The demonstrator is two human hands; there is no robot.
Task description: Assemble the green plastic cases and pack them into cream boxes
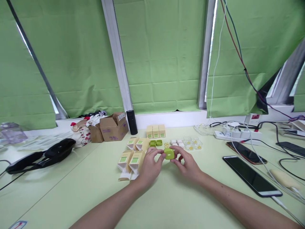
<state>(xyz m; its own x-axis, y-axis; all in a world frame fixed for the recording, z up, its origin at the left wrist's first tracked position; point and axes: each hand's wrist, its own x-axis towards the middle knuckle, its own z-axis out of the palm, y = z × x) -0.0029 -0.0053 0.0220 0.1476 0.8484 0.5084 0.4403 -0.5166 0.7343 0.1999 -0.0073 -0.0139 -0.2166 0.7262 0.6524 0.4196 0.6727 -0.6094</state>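
Between my hands, just above the table, is a small green square case (169, 154) with rounded corners and a pale slot on the side facing me. My left hand (152, 162) pinches its left side, and my right hand (186, 162) grips its right side. Right behind it lie small yellow pieces (166, 145), several white blocks (177, 142) and open green cases (155, 143). Clear round cups (192, 143) with yellow centres stand to their right. Open cream cartons (132, 159) with green panels lie beside my left hand, white flaps folded out toward me.
Closed cream boxes (155, 131) stand at the back, near a cardboard box (114, 126) and a black cylinder (132, 122). Phones (252, 175), cables and a power strip (238, 136) occupy the right. A black strapped device (45, 156) lies at left.
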